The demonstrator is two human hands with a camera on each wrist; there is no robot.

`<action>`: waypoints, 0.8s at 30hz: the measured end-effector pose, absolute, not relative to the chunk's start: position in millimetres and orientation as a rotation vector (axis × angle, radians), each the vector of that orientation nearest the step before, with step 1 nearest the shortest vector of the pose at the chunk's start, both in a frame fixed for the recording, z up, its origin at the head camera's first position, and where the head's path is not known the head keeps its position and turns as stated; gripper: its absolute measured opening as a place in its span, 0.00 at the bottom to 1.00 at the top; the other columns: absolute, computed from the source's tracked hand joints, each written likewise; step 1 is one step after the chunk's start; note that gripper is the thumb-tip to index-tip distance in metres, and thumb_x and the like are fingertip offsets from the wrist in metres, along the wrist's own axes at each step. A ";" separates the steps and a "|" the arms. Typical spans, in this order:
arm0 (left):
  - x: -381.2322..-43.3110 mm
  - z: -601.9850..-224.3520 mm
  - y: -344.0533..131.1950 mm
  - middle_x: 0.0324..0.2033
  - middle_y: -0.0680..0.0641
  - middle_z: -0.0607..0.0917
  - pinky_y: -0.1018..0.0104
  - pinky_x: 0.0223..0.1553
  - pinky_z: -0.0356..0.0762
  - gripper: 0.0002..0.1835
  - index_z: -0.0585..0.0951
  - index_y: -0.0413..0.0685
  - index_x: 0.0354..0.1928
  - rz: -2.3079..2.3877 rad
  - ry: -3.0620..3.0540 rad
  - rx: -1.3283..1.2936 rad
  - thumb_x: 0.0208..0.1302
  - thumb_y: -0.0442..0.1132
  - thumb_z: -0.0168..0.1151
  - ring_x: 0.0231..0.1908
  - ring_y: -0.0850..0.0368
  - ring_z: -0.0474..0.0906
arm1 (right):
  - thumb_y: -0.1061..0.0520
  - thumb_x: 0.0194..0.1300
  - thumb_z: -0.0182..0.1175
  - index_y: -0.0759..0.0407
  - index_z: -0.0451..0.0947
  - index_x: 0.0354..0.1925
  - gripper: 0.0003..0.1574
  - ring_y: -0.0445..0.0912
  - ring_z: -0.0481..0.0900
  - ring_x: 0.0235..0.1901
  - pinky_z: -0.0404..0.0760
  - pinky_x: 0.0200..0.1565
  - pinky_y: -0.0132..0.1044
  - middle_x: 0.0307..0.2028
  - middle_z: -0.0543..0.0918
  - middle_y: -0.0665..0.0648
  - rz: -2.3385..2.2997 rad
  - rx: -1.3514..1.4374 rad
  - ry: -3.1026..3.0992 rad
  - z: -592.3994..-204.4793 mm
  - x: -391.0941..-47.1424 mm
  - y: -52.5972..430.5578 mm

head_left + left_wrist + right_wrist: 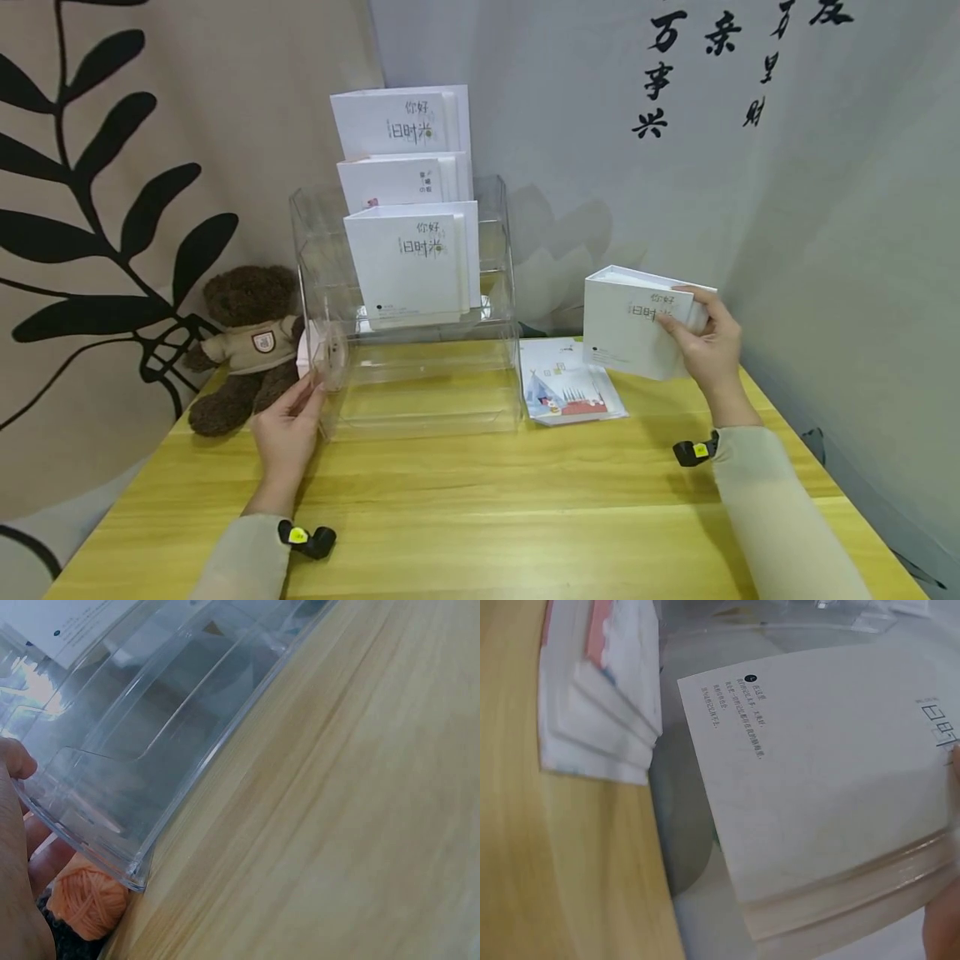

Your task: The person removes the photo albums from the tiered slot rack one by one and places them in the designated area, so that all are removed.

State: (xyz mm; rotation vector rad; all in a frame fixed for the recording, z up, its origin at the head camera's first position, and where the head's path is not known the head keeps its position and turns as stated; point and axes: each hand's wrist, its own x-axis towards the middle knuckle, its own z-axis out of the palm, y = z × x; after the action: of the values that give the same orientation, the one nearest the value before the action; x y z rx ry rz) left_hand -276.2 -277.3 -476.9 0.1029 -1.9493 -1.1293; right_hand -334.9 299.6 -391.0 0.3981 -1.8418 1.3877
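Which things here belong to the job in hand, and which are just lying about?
Part of the job, it seems:
held white book, in the right hand
clear rack, gripped by the left hand
three white books on the rack
flat booklet beside it, probably

Apparently just lying about:
teddy bear
orange yarn ball

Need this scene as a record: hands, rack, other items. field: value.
left hand: grips clear rack at its left side
right hand: holds white book, thumb on its front
racked books: three, on separate tiers
illustrated book: on table, right of rack
teddy bear: left of rack
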 end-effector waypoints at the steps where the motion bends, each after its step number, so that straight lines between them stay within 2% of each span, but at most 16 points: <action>1: -276.8 -475.9 -277.7 0.38 0.42 0.90 0.87 0.32 0.75 0.15 0.88 0.47 0.51 -1.129 -1.947 0.098 0.63 0.39 0.72 0.32 0.85 0.78 | 0.75 0.54 0.72 0.68 0.79 0.55 0.29 0.34 0.85 0.37 0.81 0.32 0.24 0.42 0.85 0.42 1.408 0.367 -1.838 -391.9 -336.5 301.7; 10: -277.8 -472.8 -277.6 0.38 0.40 0.89 0.87 0.31 0.75 0.15 0.89 0.47 0.51 -1.126 -1.935 0.107 0.62 0.38 0.73 0.31 0.86 0.78 | 0.68 0.58 0.73 0.61 0.80 0.58 0.29 0.37 0.80 0.40 0.79 0.34 0.23 0.42 0.81 0.39 1.422 0.100 -1.905 -411.8 -347.9 319.2; 15: -277.3 -476.8 -276.5 0.38 0.39 0.89 0.86 0.31 0.75 0.15 0.88 0.47 0.51 -1.148 -1.941 0.102 0.62 0.37 0.72 0.32 0.85 0.78 | 0.68 0.59 0.72 0.62 0.78 0.59 0.29 0.33 0.79 0.38 0.77 0.34 0.21 0.40 0.80 0.36 1.409 0.025 -1.900 -436.3 -351.5 331.2; 19: -275.8 -477.8 -275.6 0.38 0.39 0.89 0.86 0.31 0.76 0.15 0.88 0.46 0.51 -1.150 -1.940 0.094 0.62 0.37 0.73 0.32 0.85 0.79 | 0.69 0.60 0.71 0.62 0.77 0.61 0.31 0.32 0.81 0.37 0.79 0.33 0.22 0.40 0.82 0.38 1.455 0.062 -1.857 -448.6 -350.3 335.8; 21: -275.4 -477.2 -275.8 0.38 0.39 0.89 0.86 0.32 0.76 0.15 0.88 0.46 0.51 -1.147 -1.934 0.084 0.62 0.36 0.73 0.32 0.85 0.79 | 0.69 0.60 0.70 0.59 0.73 0.66 0.36 0.33 0.82 0.38 0.80 0.33 0.22 0.43 0.82 0.40 1.482 0.099 -1.847 -451.6 -349.7 336.2; 24: -275.5 -476.5 -276.7 0.38 0.39 0.89 0.86 0.32 0.76 0.15 0.88 0.45 0.51 -1.141 -1.922 0.065 0.62 0.36 0.72 0.32 0.85 0.79 | 0.69 0.61 0.70 0.44 0.59 0.76 0.53 0.36 0.82 0.43 0.82 0.36 0.24 0.50 0.80 0.46 1.589 0.129 -1.835 -456.2 -348.4 336.5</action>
State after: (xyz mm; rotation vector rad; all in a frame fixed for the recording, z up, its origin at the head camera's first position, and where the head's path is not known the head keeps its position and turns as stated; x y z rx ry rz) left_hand -275.5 -276.7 -476.5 0.0649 -1.9219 -1.1408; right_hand -348.4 336.5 -456.2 0.1290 -1.8347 1.5890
